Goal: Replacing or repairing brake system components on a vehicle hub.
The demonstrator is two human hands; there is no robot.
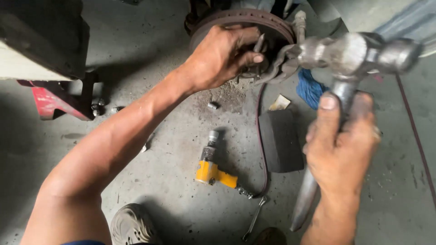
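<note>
A rusted brake disc point(254, 20) at the top of the frame is gripped by the left hand point(225, 54), whose fingers are curled over the hub face, the thumb pressed beside a thin metal pin point(260, 43) held against it. A steel hammer point(359, 52) is clasped by the right hand point(340, 145), the fist wrapped tight around the shaft just below the head, which is raised and blurred to the right of the disc. The handle's end is seen pointing down toward the concrete floor point(159, 81).

On the floor between the two arms, a yellow air impact wrench point(213, 170) is laid on its side, with a dark hose point(261, 136) run from its base up toward the disc. A flat black pad point(281, 140) is set just beside the hose, and a small tan scrap of card point(280, 103), unmarked as far as can be told, lies above it. A blue rag point(309, 88) is bunched near the disc's lower right. A slim wrench point(254, 220) rests near the bottom edge, a red jack stand point(56, 102) is placed at the left, and loose lug nuts point(97, 107) are scattered beside it.
</note>
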